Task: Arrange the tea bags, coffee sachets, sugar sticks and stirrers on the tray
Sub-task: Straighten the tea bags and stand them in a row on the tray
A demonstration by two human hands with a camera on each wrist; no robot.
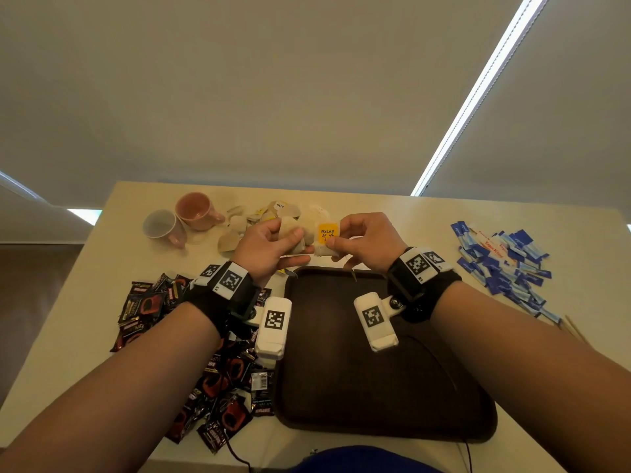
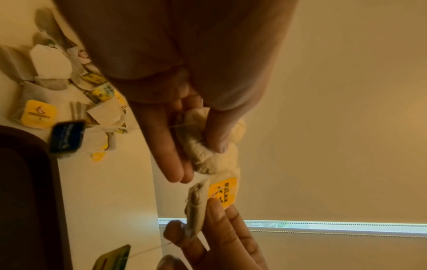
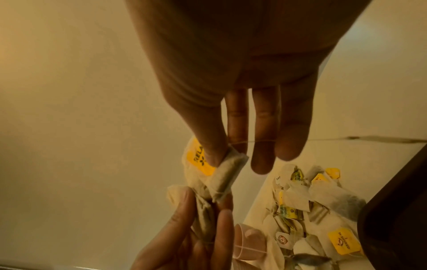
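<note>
My left hand [image 1: 273,245] grips a small bunch of beige tea bags [image 1: 290,232] above the far edge of the dark brown tray [image 1: 341,387]. My right hand [image 1: 362,240] pinches one tea bag with a yellow "RELAX" tag [image 1: 327,233], thumb on it, right beside the left hand's bunch. The left wrist view shows that bunch [image 2: 208,151] between thumb and fingers, with the tagged bag [image 2: 221,191] below. In the right wrist view the pinched bag [image 3: 221,173] trails a thin string across my fingers. A loose pile of tea bags [image 1: 252,216] lies on the table behind my hands.
Two pink cups [image 1: 184,216] lie on their sides at the back left. Dark red-and-black coffee sachets [image 1: 218,370] are heaped left of the tray. Blue and white sugar sticks [image 1: 505,261] lie scattered at the right, with wooden stirrers [image 1: 575,327] just beyond them.
</note>
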